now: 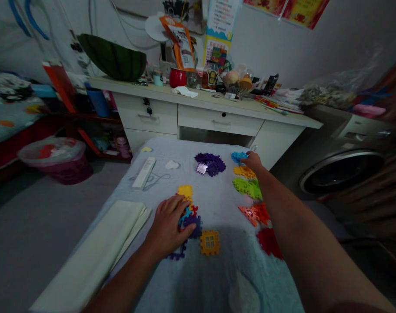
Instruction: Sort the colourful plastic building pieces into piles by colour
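Observation:
My left hand [168,224] lies palm down over a cluster of plastic interlocking tiles, fingers extended and thumb apart. Around it show a yellow tile [185,190] and a dark blue tile [195,228], with small red and light blue parts under the fingers. Just right of this hand sits a yellow-orange window tile [210,242]. My right hand [252,161] reaches to the far right of the cloth, its fingers closed at the edge of a pile of light blue tiles [238,156]. Its fingertips are small and partly hidden.
Nearer along the right are orange-yellow [244,172], green [246,187], orange-red [254,213] and dark red tiles [268,242]. A purple pile [211,164] lies at the back. A white box [144,174] and folded cloth [96,256] are left; a cluttered cabinet [214,119] stands behind.

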Motion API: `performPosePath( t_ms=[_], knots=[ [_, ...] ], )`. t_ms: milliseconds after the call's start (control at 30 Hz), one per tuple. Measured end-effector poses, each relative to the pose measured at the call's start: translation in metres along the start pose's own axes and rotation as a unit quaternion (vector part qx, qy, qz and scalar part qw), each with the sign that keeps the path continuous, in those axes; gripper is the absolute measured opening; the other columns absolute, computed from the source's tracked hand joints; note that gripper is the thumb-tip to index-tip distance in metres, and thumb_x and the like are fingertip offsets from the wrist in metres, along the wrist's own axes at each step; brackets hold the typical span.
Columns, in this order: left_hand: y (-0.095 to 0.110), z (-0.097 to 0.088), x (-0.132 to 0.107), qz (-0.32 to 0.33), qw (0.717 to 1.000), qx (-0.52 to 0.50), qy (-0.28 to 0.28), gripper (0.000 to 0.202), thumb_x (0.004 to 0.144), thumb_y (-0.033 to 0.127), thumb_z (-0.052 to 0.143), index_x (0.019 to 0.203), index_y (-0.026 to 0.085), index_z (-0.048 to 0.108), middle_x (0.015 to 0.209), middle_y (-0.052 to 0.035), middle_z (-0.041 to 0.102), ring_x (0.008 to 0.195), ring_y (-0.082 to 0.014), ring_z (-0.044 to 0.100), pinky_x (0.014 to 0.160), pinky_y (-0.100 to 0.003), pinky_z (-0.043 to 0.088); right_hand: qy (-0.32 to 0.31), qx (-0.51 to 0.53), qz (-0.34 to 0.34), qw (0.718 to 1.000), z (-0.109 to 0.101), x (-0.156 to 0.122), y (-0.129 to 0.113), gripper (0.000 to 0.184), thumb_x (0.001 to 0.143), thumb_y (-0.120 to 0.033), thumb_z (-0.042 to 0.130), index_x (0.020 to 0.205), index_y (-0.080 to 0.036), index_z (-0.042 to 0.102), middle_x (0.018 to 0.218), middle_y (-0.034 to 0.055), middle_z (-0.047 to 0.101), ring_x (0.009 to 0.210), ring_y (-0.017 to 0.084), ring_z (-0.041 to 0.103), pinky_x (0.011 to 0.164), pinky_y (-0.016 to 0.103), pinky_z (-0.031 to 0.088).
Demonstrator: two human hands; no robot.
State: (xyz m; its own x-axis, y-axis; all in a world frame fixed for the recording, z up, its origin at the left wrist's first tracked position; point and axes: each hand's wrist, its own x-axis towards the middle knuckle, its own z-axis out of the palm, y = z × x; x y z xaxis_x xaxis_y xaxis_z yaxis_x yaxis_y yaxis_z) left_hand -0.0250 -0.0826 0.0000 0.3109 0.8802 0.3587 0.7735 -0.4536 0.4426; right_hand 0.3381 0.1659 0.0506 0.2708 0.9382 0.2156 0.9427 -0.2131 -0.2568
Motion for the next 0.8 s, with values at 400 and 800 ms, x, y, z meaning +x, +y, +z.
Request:
performPosePath(
  t_ms=[400,800],
  knots=[
    [0.002,-0.001,-0.001,-0.002,1.0,0.009,-0.006,0.055,0.081,0.045,0.063,0.131,0.024,0.052,0.14,-0.012,0.05,0.13,-0.0324,0.044,0.108,-0.055,0.035,0.042,-0.02,0.016,0.999,0.015,0.016,-0.003,0.044,0.076,-0.017,0.066,0.119,-0.006,0.063,0.114,0.02,0.067,0.107,0.026,0.062,0.086,0.029,0.049],
    [0.0,0.001,-0.001,-0.001,1.0,0.0,0.0,0.054,0.081,0.046,0.063,0.131,0.025,0.052,0.14,-0.0108,0.051,0.13,-0.0328,0.044,0.108,-0.055,0.035,-0.099,-0.073,-0.032,0.992,-0.008,-0.021,0.005,0.019,0.079,-0.024,0.06,0.092,-0.02,0.074,0.104,0.009,0.073,0.096,0.024,0.065,0.081,0.035,0.048]
  ],
)
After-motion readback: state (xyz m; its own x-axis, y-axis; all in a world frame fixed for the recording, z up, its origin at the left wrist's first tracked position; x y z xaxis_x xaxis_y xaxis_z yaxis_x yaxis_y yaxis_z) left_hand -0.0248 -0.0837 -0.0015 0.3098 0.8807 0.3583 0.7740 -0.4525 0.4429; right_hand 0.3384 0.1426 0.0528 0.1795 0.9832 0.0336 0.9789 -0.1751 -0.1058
